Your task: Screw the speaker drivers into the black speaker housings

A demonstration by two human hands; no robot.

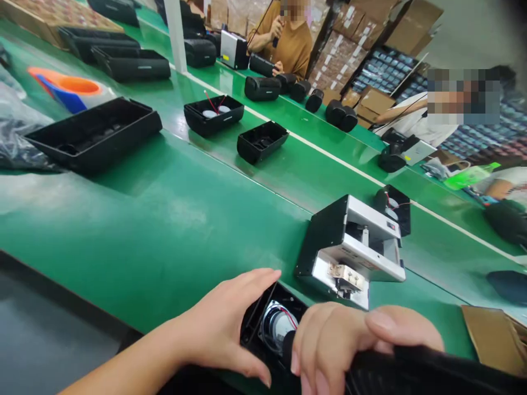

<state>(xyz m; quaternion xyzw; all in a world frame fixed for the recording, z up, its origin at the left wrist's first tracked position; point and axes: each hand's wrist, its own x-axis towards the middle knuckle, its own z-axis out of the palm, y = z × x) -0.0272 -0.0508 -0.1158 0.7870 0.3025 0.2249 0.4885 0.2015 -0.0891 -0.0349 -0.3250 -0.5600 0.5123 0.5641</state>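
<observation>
My left hand (222,318) grips the side of a black speaker housing (253,315), thumb and fingers spread around its edge. Inside the housing sits a round speaker driver (280,323) with red and dark wires. My right hand (329,340) is wrapped around a black electric screwdriver (395,370), its ribbed body blurred at the bottom right. The screwdriver's dark nose points toward the driver; its tip cannot be made out. Just beyond my hands stands a silver and black screw feeder (356,252).
Open black housings (99,134) and several speaker shells (263,142) stand along the green table (197,219). An orange, white and blue container (78,90) is at left. A cardboard box (492,334) lies at right. Across the table, a person in a brown shirt (298,49) works.
</observation>
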